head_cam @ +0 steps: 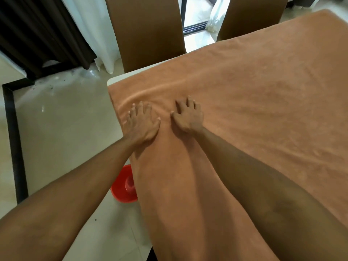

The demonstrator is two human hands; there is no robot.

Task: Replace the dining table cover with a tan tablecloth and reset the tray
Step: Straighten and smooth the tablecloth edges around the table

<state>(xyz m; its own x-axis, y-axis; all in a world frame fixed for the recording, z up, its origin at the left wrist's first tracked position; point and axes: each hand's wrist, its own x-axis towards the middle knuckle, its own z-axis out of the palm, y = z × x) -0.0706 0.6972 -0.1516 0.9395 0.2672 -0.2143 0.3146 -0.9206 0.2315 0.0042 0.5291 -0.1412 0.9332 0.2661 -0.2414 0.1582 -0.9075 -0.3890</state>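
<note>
Left hand (141, 123) and right hand (188, 117) press flat, fingers spread wide, side by side on tan tablecloth (263, 95) covering the surface (112, 81). Red bowl (120, 189) on floor, partly hidden by cloth.

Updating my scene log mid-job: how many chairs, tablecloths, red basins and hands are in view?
Chairs: 2
Tan tablecloth: 1
Red basin: 1
Hands: 2 (left hand, right hand)
Total: 6
</note>
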